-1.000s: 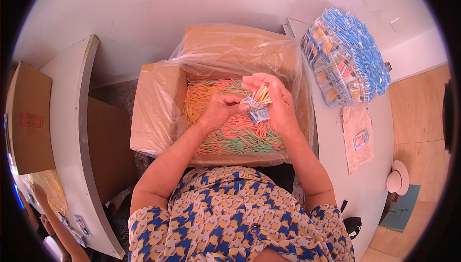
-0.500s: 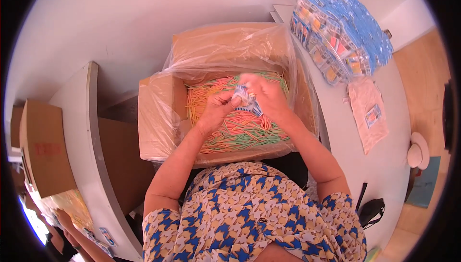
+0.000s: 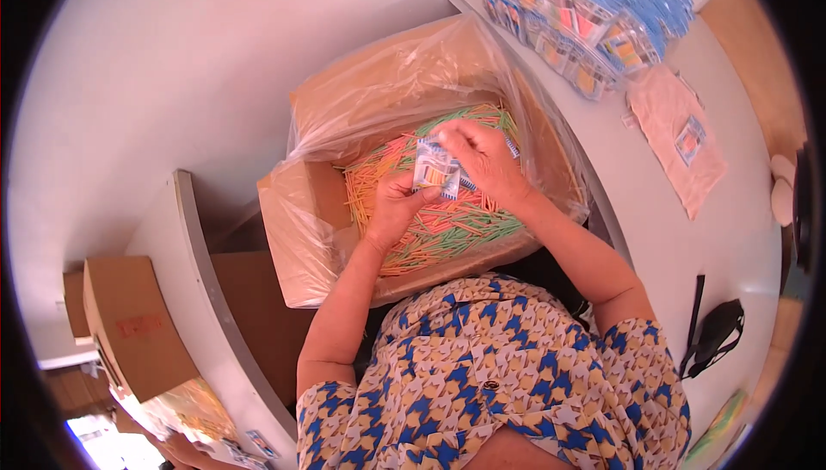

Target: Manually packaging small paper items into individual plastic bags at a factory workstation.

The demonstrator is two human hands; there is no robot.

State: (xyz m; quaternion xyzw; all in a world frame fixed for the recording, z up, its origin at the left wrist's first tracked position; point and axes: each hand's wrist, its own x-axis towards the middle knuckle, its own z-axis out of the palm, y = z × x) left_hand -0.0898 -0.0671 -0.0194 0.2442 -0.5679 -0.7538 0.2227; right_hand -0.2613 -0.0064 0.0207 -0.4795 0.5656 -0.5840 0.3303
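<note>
A cardboard box lined with a clear plastic bag stands in front of me, filled with thin orange, yellow and green sticks. Over the sticks, my left hand and my right hand both hold a small clear packet with blue and white print. The left hand grips the packet's lower edge. The right hand holds its top, fingers curled over it. Some coloured sticks show inside the packet.
A white table runs along my right with a big pile of filled blue-edged packets, a stack of flat empty packets and a black object. On my left are a white shelf edge and a closed cardboard box.
My view has swung, so the box now sits higher and further right. Both hands stayed together on the packet above the sticks.
</note>
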